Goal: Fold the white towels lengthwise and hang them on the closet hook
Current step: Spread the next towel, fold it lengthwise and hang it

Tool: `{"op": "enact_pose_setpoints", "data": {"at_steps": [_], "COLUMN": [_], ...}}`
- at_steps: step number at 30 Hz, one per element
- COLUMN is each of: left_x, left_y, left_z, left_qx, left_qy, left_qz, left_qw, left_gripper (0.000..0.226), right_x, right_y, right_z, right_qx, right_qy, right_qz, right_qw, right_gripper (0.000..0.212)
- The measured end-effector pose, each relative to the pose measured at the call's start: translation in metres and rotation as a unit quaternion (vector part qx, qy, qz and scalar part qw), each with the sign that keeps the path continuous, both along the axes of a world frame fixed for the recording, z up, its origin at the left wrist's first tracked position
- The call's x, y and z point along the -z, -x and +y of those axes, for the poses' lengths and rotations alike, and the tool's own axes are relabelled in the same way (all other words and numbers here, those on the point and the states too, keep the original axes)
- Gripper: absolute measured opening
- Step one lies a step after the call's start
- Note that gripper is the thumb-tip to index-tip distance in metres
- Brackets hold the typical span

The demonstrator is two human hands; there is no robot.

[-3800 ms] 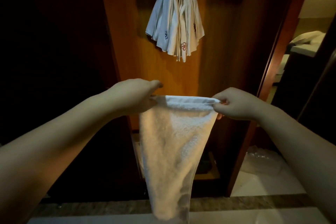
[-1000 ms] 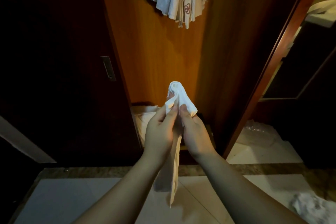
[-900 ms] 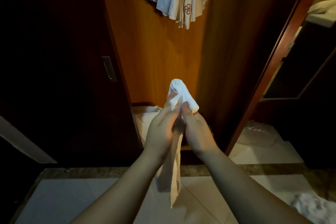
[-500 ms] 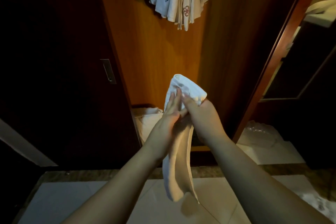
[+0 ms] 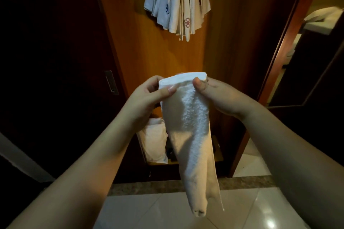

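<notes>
Two hands are holding one white towel (image 5: 189, 132) up in front of the open closet (image 5: 219, 52). Left hand (image 5: 147, 96) is pinching the top left corner, right hand (image 5: 217, 93) is pinching the top right corner. This towel is folded into a long narrow strip and is hanging down freely over the tiled floor (image 5: 149, 210). Above it, several hung towels (image 5: 176, 3) are hanging as a bunch on the wooden back panel, well apart. Low in the closet, a pale bundle (image 5: 156, 143) is lying just behind the strip.

Towel (image 5: 188, 117) between left hand (image 5: 147, 96) and right hand (image 5: 217, 95), below hung towels (image 5: 176, 2), before closet panel (image 5: 130, 42).
</notes>
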State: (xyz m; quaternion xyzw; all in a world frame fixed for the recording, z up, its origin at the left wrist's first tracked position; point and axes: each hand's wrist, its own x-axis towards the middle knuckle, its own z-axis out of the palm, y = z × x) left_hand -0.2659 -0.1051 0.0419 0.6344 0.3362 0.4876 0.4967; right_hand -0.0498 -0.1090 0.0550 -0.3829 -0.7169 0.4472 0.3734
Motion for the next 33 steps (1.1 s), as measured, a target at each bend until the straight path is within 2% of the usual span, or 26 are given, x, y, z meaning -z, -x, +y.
{"op": "enact_pose_setpoints", "data": {"at_steps": [3, 7, 11, 13, 15, 17, 22, 28, 31, 33], "left_x": [0.0, -0.009, -0.034, -0.049, -0.063, -0.073, -0.085, -0.093, -0.097, -0.1], "left_y": [-0.013, -0.028, -0.031, -0.03, -0.027, -0.025, -0.013, 0.002, 0.005, 0.006], "left_z": [-0.005, -0.008, 0.0, 0.005, 0.012, 0.02, 0.036, 0.05, 0.053, 0.055], "left_qx": [0.052, 0.025, -0.011, -0.029, -0.045, -0.083, -0.162, -0.174, -0.159, -0.145], "left_qy": [0.037, 0.07, 0.114, 0.154, 0.157, 0.151, 0.169, 0.16, 0.152, 0.149], "left_qz": [-0.023, -0.033, -0.068, -0.081, -0.084, -0.078, -0.084, -0.093, -0.095, -0.095], "left_qw": [0.998, 0.997, 0.991, 0.984, 0.983, 0.982, 0.969, 0.967, 0.971, 0.974], "left_gripper": [0.05, 0.032, 0.023, 0.028, 0.03, 0.03, 0.034, 0.025, 0.022, 0.023], "right_x": [-0.013, -0.019, 0.025, 0.066, 0.103, 0.127, 0.144, 0.143, 0.137, 0.132], "right_y": [-0.001, 0.0, -0.009, -0.007, -0.001, 0.007, 0.023, 0.039, 0.04, 0.038], "right_z": [0.001, 0.008, 0.025, 0.027, 0.024, 0.017, -0.007, -0.013, -0.012, -0.01], "right_qx": [-0.007, -0.021, -0.011, 0.023, 0.043, 0.046, 0.045, 0.104, 0.142, 0.149], "right_qy": [0.004, 0.019, 0.179, 0.234, 0.264, 0.281, 0.249, 0.141, 0.112, 0.078], "right_qz": [0.045, 0.115, 0.263, 0.263, 0.246, 0.25, 0.291, 0.217, 0.189, 0.13], "right_qw": [0.999, 0.993, 0.948, 0.936, 0.931, 0.925, 0.923, 0.96, 0.965, 0.977], "right_gripper": [0.037, 0.061, 0.078, 0.068, 0.056, 0.054, 0.052, 0.059, 0.046, 0.03]}}
